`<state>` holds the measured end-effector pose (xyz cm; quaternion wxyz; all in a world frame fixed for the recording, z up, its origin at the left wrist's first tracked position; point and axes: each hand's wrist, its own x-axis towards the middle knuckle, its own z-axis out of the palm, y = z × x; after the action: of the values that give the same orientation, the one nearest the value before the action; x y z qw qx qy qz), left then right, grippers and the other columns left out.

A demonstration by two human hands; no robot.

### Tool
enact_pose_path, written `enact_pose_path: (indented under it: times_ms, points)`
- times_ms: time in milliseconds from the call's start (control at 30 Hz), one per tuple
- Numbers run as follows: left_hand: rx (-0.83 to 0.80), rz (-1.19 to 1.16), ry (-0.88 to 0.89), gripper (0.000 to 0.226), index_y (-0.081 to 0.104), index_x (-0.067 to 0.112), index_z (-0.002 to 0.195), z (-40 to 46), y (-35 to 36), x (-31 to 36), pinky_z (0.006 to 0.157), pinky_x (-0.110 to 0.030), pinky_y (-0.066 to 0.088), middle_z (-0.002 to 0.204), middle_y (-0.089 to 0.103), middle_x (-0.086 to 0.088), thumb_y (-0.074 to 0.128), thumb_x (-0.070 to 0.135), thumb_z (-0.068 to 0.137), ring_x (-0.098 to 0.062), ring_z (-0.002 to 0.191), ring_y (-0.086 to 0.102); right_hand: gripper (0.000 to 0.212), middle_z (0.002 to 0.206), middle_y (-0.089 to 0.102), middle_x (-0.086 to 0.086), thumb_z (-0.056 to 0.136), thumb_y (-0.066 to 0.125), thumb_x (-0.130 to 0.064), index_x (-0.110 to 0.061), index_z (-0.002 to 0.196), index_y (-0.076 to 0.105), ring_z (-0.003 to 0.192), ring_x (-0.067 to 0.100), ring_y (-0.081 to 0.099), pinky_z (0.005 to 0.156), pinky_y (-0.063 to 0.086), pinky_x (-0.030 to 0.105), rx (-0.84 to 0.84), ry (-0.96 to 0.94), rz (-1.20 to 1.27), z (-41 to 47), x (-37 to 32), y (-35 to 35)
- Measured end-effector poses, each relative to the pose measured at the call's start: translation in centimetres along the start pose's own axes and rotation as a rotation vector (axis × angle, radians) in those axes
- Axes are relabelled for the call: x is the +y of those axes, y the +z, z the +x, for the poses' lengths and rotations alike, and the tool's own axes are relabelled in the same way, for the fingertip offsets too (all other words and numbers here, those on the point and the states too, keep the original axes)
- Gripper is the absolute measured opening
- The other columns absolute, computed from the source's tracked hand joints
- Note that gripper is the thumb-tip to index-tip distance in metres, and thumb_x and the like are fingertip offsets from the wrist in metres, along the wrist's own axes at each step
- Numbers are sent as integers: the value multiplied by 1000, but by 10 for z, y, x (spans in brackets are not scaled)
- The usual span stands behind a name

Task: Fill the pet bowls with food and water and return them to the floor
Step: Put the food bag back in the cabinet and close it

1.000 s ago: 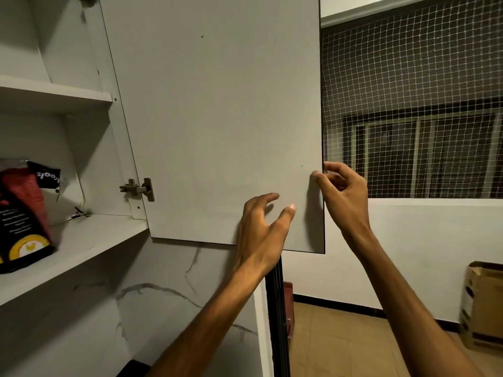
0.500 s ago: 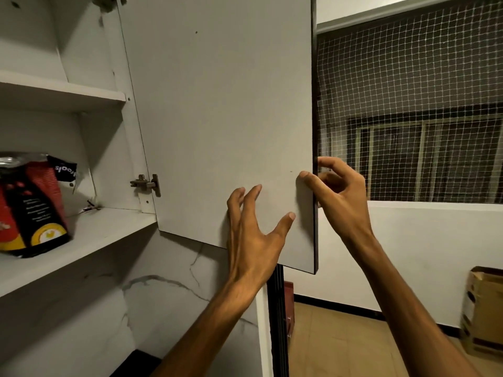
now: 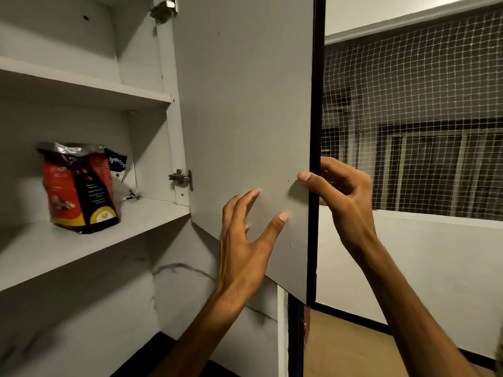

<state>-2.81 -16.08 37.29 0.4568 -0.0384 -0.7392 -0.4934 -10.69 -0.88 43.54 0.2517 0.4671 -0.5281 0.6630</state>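
1. Now, from the head view: the cupboard door [image 3: 245,131] stands swung out, and the right hand [image 3: 343,197] grips its dark outer edge, thumb on the inner face and fingers curled round behind.
2. The left hand [image 3: 245,238] is spread wide with straight fingers, holding nothing; its fingertips lie at the door's inner face, though whether they press it I cannot tell.
3. There's the prize: a red and black pet food bag [image 3: 79,189] stands upright on the lower shelf [image 3: 114,240], top crumpled, well apart from both hands. No bowls are in sight.
4. The step in hand looks like getting the door fully clear so the bag can be reached. To do it well, I'd say let the right hand guide the edge steadily until the hinge [image 3: 181,178] holds the door, then send the free left hand in low along the shelf and take the bag around its middle, so the crumpled top does not spill.
5. Against the frame half a second back: the door has swung further open, showing more of its dark edge, and the bag sits fuller in view. The right hand keeps the same grip; the left has barely shifted.
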Motion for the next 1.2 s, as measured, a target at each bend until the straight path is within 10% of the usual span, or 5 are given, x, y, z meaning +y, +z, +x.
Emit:
enact_pose_path:
  times_ms: [233,433,700,1000,1200]
  points:
    - [22,-70,-85,59,49,58,133,-14,-30,3,112,-31,45,148,46,23,68,66,78,11,133,45,43,96,72,21,86,70,-42,-3,103,74,90,29,73,75,65,44,-26,22,66,-8,-16,30]
    - [3,-94,-179,53,52,55,133,-24,-54,4,74,5,42,148,49,20,67,66,84,29,112,48,31,98,77,-9,86,72,-38,-14,107,74,95,15,75,77,59,23,-39,-9,149,-13,-26,55]
    - [24,-159,-282,62,54,46,143,-35,-87,6,119,-43,42,148,54,22,61,69,86,1,136,50,38,116,77,1,90,72,-32,-12,122,71,114,23,72,90,58,25,-86,-45,265,-24,-26,91]
    - [30,-196,-400,42,61,55,133,-51,-131,9,102,-26,46,129,66,31,41,68,98,12,122,57,48,136,69,-4,88,76,-38,-24,133,65,128,19,65,94,59,31,-147,-124,268,-37,-31,153]
    - [97,-313,-607,54,66,41,135,-61,-168,-3,114,-47,44,135,70,9,43,72,97,-15,131,60,62,149,60,-3,87,78,-46,-19,140,63,140,16,54,103,57,45,-175,-155,201,-44,-32,196]
